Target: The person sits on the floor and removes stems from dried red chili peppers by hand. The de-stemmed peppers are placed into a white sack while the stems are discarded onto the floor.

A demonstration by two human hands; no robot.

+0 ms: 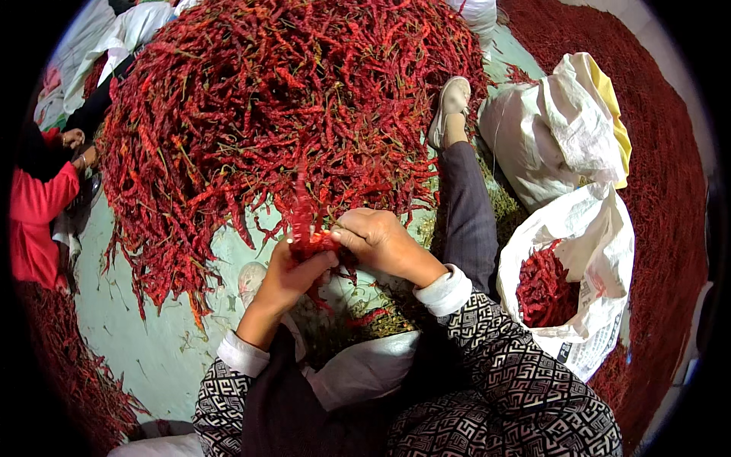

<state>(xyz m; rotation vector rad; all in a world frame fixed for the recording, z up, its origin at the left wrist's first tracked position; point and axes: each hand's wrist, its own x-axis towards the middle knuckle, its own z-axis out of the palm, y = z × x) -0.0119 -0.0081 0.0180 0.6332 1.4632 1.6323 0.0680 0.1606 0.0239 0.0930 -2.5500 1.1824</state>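
Observation:
A bunch of dried red chili peppers (304, 220) is in my left hand (291, 274), its fingers closed around them, somewhat blurred. Touching the right side of that bunch, my right hand (380, 243) has thumb and forefinger pinched together at the stem ends; a thin stem seems to show at the fingertips. Beyond both hands rises a large heap of dried red chilies with stems (285, 103). Below my hands, loose stems and a few chilies (380, 323) lie between my legs.
An open white woven sack (605, 240) with chilies inside stands at my right, a fuller white sack (537, 131) behind it. My outstretched leg (468, 211) borders the heap. A co-worker's hands (85, 157) are at the left. More chilies cover the far right floor (662, 188).

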